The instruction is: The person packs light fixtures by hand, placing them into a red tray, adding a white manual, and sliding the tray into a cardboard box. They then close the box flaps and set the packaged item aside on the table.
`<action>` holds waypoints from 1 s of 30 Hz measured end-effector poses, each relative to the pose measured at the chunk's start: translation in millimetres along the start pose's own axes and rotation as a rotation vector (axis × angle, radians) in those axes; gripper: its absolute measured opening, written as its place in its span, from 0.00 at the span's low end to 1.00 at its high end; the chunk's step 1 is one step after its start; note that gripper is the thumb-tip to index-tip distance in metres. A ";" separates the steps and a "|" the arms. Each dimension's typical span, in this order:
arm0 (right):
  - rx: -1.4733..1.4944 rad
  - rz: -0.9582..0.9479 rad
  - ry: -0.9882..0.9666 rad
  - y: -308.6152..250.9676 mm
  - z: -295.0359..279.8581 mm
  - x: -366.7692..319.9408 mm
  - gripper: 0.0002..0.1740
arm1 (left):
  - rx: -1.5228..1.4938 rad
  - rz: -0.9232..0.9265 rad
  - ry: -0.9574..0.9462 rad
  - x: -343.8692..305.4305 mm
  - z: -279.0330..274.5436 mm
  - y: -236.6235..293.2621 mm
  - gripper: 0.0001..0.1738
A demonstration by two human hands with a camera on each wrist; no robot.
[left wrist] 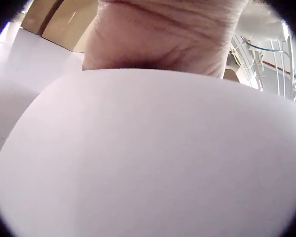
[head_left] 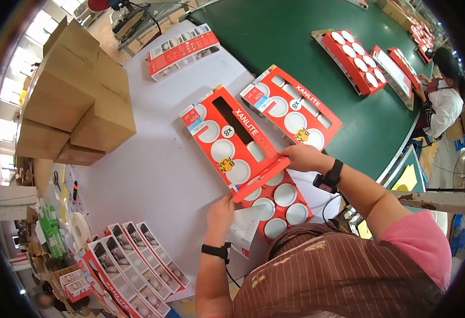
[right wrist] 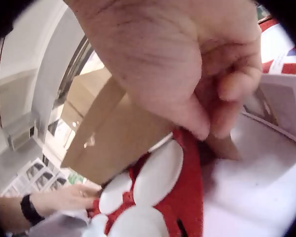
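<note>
A red-and-white XANLITE box (head_left: 245, 153) with cut-out windows lies tilted over the white table, its near end flap (head_left: 261, 180) standing out. My left hand (head_left: 220, 216) grips the box's near left corner. At the near right corner, my right hand (head_left: 305, 158) pinches the flap edge; the right wrist view shows the thumb and fingers (right wrist: 232, 94) closed together there. Partly under the box is a red tray of round white lights (head_left: 285, 195). A white printed sheet (head_left: 245, 228) hangs by my left wrist; a white surface fills most of the left wrist view.
A second XANLITE box (head_left: 296, 119) lies just to the right. Another box (head_left: 184, 51) is at the far edge, and several packed boxes (head_left: 131, 270) stand at lower left. Cardboard cartons (head_left: 73, 100) rise on the left. Another person (head_left: 444, 103) works beside the green table (head_left: 275, 37).
</note>
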State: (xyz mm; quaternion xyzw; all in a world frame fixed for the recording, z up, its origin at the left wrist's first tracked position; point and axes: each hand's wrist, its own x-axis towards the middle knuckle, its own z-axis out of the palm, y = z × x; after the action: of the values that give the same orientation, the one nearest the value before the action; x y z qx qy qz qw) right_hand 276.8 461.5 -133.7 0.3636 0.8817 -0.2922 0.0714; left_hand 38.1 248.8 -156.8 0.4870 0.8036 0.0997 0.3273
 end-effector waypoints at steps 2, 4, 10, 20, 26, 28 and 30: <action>0.196 0.050 -0.018 0.1 4.0 2.3 0.15 | -0.017 -0.005 0.006 -0.8 0.9 0.9 0.18; 0.139 0.088 0.029 -1.7 17.9 6.5 0.15 | -0.038 -0.013 0.005 -1.8 3.4 -0.8 0.18; 0.187 0.148 0.132 -3.5 33.7 8.1 0.16 | -0.062 0.015 0.027 1.6 6.4 -5.4 0.18; -0.115 -0.111 0.085 -1.0 19.0 -12.0 0.08 | -0.009 0.089 0.029 -7.2 5.0 -12.6 0.15; -0.245 -0.218 -0.016 -2.0 13.6 -38.4 0.09 | -0.007 0.136 0.001 -31.2 11.0 -13.8 0.14; -0.230 -0.239 -0.008 -0.5 12.9 -42.8 0.08 | -0.016 0.139 -0.038 -36.3 11.0 -12.2 0.14; -0.277 -0.294 -0.103 0.7 9.8 -44.6 0.07 | -0.044 0.163 -0.095 -39.5 13.0 -17.3 0.14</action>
State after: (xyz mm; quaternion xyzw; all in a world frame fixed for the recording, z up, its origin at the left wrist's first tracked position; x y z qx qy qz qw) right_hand 308.8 429.6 -126.9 0.2022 0.9522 -0.1937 0.1223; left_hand 46.0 204.5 -158.1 0.5476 0.7425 0.1203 0.3666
